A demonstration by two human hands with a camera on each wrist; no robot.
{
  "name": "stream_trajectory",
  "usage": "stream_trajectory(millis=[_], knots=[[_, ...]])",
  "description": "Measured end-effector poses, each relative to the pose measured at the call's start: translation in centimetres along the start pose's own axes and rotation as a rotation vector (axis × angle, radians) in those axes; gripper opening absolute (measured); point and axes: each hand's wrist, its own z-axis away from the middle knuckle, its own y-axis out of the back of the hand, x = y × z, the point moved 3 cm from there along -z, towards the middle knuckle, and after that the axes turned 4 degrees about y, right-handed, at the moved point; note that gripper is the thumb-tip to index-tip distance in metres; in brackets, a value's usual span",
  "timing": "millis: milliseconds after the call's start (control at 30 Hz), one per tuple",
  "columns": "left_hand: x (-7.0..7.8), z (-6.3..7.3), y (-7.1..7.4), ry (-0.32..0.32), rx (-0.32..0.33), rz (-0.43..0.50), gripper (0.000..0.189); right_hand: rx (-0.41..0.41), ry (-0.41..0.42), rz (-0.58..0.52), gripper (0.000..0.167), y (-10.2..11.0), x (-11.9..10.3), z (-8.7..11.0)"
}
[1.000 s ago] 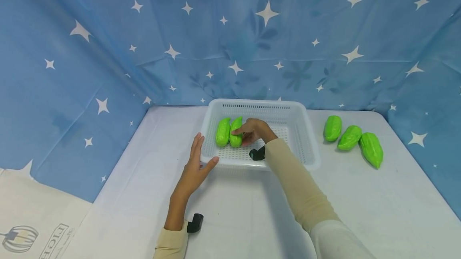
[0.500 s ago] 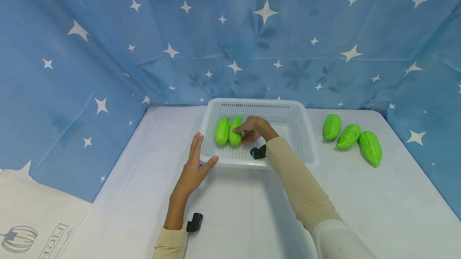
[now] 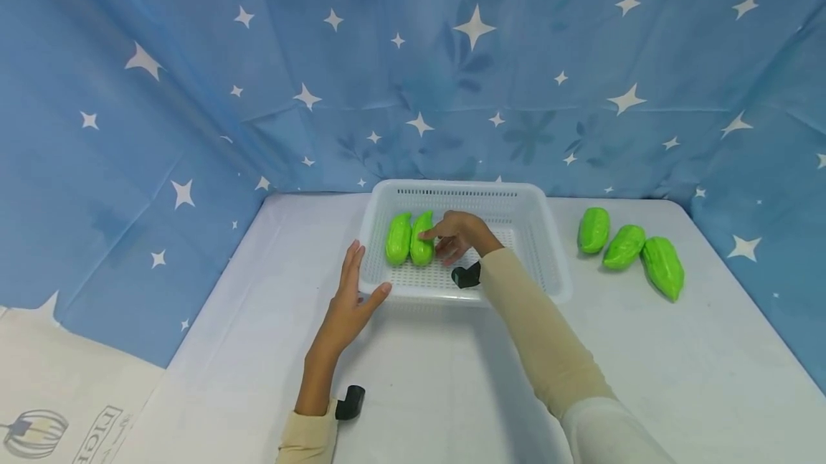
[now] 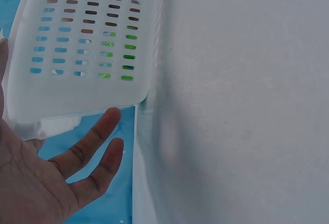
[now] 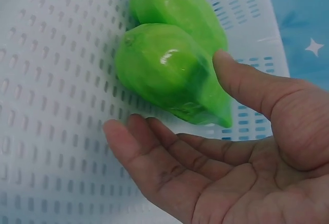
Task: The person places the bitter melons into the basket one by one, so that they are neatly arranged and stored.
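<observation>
Inside the white perforated basket (image 3: 548,249), two green gourds lie side by side against its left part, touching each other. The right hand (image 3: 459,234) sits over the basket floor just beside the nearer gourd (image 3: 422,238) — the wrist view shows the fingers (image 5: 149,154) straight and spread beneath and beside it, the thumb tip resting against its flank, nothing clasped. That gourd (image 5: 169,72) lies flat on the mesh, its pointed end toward the palm, with the other gourd (image 5: 177,5) pressed along its far side. The left hand (image 3: 348,299) rests on the table (image 3: 452,378) at the basket's near left corner, fingers straight and loose, the thumb touching the rim — from the left wrist view its fingertips (image 4: 110,116) sit just under the basket's edge (image 4: 77,95), holding nothing. Three more green gourds (image 3: 622,245) lie in a row on the table, well apart to the right of the basket.
</observation>
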Motion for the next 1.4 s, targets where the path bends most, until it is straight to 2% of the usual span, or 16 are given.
stream_trajectory(millis=[133,367,600,733,833,967,1200,1367,1400], knots=[[0.0,0.0,0.0,-0.003,0.002,0.000,0.090,-0.040,0.020,0.012,0.092,0.6,-0.2,0.8],[0.1,0.0,0.0,-0.003,0.002,0.005,0.090,-0.046,0.116,0.117,0.067,3.2,-0.7,3.2],[0.0,0.0,-0.1,0.001,0.002,0.003,0.090,0.029,0.342,0.127,0.050,6.5,-0.6,7.4],[0.0,-0.1,-0.1,-0.010,0.009,-0.006,0.089,0.080,0.502,0.063,0.053,8.6,0.6,10.0],[0.0,-0.1,-0.1,-0.016,0.013,-0.008,0.088,0.137,0.603,0.002,0.058,9.9,2.2,11.9],[-0.1,0.0,-0.1,-0.005,0.012,-0.002,0.088,0.239,0.671,-0.082,0.058,11.4,5.2,14.2],[-0.1,0.0,-0.1,-0.014,0.014,0.010,0.088,0.427,0.736,-0.326,0.044,14.0,11.4,17.6],[-0.1,-0.1,-0.2,-0.015,0.013,0.019,0.089,0.631,0.730,-0.406,0.030,16.1,16.1,19.3],[-0.1,-0.1,-0.2,-0.016,0.013,0.018,0.089,0.695,0.693,-0.379,0.029,16.5,17.1,19.4]])
